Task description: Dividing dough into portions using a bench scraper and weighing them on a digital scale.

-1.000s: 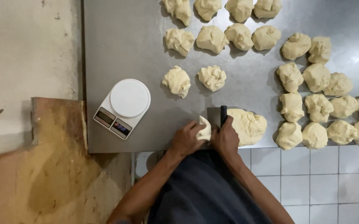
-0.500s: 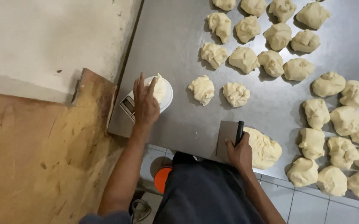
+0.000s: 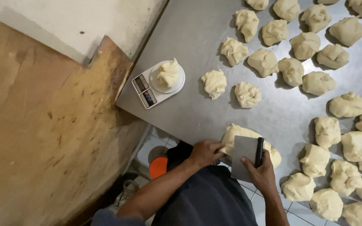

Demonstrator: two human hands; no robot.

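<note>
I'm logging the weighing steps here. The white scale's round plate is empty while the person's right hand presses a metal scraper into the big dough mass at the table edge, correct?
Not quite: the head view shows the scale with a dough piece sitting on its plate. The rest holds: the right hand holds the metal scraper against the big dough mass at the table edge.

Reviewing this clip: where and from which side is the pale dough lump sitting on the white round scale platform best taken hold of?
Grip the pale dough lump around its wide lower body, coming from above with fingers on opposite flanks. It stands free on the white kitchen scale, peaked on top, with bare steel table around it, so nothing seems to block a top-down pinch; the thin peak would probably tear.
</note>
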